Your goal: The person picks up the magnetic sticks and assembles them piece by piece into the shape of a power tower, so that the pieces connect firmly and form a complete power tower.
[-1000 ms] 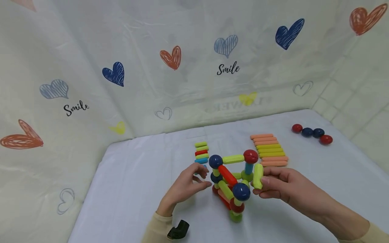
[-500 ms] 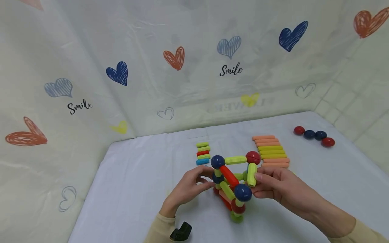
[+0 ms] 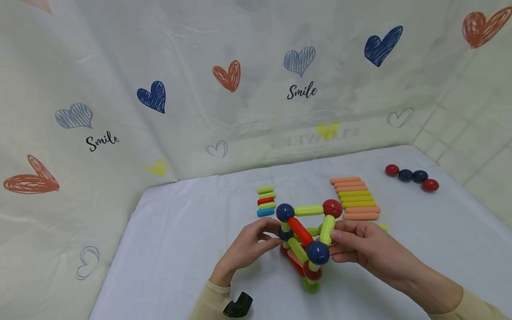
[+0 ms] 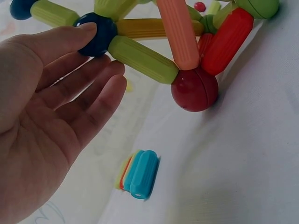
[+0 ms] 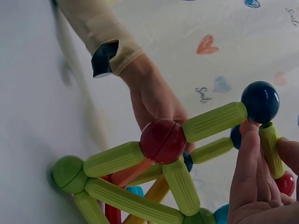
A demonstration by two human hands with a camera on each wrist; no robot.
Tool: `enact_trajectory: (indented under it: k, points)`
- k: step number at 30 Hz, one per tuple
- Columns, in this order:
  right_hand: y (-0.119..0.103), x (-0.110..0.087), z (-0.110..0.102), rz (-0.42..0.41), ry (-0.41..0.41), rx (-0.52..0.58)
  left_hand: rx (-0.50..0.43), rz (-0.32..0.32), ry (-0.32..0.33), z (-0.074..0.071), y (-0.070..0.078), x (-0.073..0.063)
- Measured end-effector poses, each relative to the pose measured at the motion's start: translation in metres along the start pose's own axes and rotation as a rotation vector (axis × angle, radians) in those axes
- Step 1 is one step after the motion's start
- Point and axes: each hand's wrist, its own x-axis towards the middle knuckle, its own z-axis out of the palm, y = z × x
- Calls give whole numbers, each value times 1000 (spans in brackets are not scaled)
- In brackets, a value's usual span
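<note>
A toy frame of ribbed sticks and balls stands on the white cloth, with a red stick (image 3: 300, 231) along its upper side. My right hand (image 3: 374, 249) pinches a short yellow-green stick (image 3: 327, 230) between thumb and fingers. That stick spans the gap from the upper red ball (image 3: 332, 208) to the front blue ball (image 3: 318, 253); in the right wrist view its end is right at the blue ball (image 5: 260, 102). On the other side, my left hand (image 3: 254, 246) holds the frame's middle blue ball (image 4: 99, 39), thumb on top, other fingers extended below.
Behind the frame lies a row of short sticks (image 3: 266, 202). Long peach and yellow sticks (image 3: 356, 198) are lined up at the back right, and red and dark blue balls (image 3: 413, 176) sit farther right. A yellow-green piece (image 3: 383, 227) peeks out behind my right hand.
My right hand has moved left, bringing the yellow-green stick from beside the frame to between the red and blue balls. My left hand has closed in from beside the frame onto its blue ball.
</note>
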Motion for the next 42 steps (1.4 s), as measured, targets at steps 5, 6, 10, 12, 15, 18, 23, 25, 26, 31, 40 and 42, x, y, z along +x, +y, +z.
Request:
enact_trajectory:
  k: [5, 6, 10, 12, 15, 18, 23, 25, 26, 31, 40, 42]
  points:
    - [0, 0, 0, -8, -2, -28, -4, 21, 8, 1, -2, 1]
    - [0, 0, 1, -7, -1, -30, -2, 41, 24, 1, -3, 1]
    - [0, 0, 1, -4, 0, -30, 73, 201, 187, 3, 5, 0]
    - [0, 1, 0, -8, -4, -32, 154, 320, 303, 5, 15, -2]
    - [1, 1, 0, -19, -10, -38, 284, 510, 418, 12, 35, -6]
    - [0, 1, -1, -30, -17, -40, 392, 646, 439, 22, 55, -10]
    - [1, 1, -1, -38, -22, -38, 526, 704, 435, 35, 75, -12]
    - [1, 1, -1, -37, -20, -36, 552, 705, 446, 37, 77, -12]
    - [1, 1, -1, -35, -19, -36, 562, 705, 451, 38, 77, -12]
    - [2, 1, 0, -29, -7, -45, 605, 722, 470, 39, 79, -11]
    - [1, 0, -2, -32, -15, -113, 450, 756, 527, 32, 69, -7]
    - [1, 0, -6, -39, -33, -164, 304, 674, 579, 26, 57, -4]
